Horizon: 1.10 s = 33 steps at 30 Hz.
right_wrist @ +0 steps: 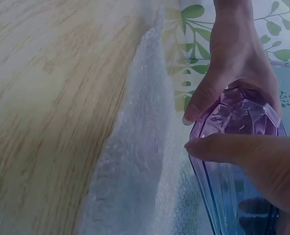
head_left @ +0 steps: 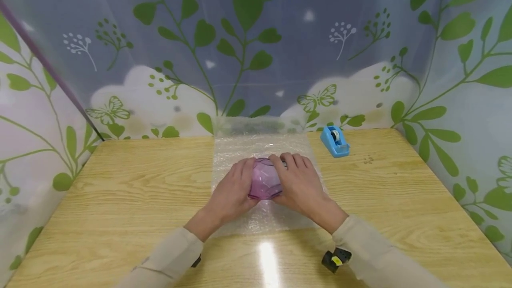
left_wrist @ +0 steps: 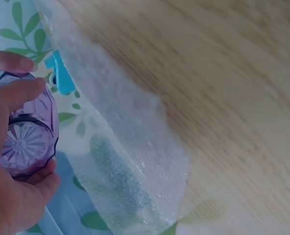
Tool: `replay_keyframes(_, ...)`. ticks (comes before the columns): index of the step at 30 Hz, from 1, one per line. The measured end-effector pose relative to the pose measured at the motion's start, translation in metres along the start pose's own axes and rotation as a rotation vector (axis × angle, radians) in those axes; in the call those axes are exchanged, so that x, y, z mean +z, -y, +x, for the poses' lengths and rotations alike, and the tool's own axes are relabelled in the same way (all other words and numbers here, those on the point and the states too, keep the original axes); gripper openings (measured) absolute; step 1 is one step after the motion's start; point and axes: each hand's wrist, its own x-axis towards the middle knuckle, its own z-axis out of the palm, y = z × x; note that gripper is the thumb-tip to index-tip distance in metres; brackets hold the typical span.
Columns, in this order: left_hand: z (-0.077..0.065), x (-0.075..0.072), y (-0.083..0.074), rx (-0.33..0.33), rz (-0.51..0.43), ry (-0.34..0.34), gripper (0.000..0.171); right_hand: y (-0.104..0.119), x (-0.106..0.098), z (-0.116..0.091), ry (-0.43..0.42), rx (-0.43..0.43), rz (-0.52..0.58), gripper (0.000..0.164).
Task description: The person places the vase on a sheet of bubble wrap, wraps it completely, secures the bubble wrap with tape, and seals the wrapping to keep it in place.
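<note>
Purple glass, shading to blue at 1 end: a faceted vessel [head_left: 266, 179], held between 2 bare hands over a sheet of bubble wrap [head_left: 232, 150]. Purple end faces the wearer; a ribbed, radiating pattern shows there in the left wrist view. Whether the glass touches the wrap, cannot tell.

Left hand [head_left: 234, 186]: fingers curled round the vessel's left side, thumb at the near edge. Right hand [head_left: 302, 186]: grips the right side, index finger slightly apart from the others, thumb low on the near side.

Wrap lies on a wood-grain table [head_left: 140, 181], its far end against a leaf-and-butterfly-printed curtain [head_left: 280, 57]. Right of the wrap, beyond the right hand: 1 blue tape dispenser [head_left: 335, 142], apart from the sheet. Pale sleeves [head_left: 168, 252] on both arms; black device [head_left: 337, 260] with a yellow patch by the right wrist.
</note>
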Motion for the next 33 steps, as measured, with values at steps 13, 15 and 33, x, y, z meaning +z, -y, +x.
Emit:
replay_keyframes(13,0.001,0.004,-0.007,-0.037,-0.004,0.001,0.088,0.005,0.005,-0.001,-0.046,-0.053,0.035,0.099)
replay_keyframes(15,0.001,0.004,-0.008,-0.053,0.004,0.002,0.087,0.005,0.005,-0.002,-0.053,-0.060,0.033,0.098)
replay_keyframes(33,-0.011,-0.003,-0.017,-0.047,-0.032,0.085,0.102,0.007,-0.006,-0.013,0.049,-0.082,0.091,0.099)
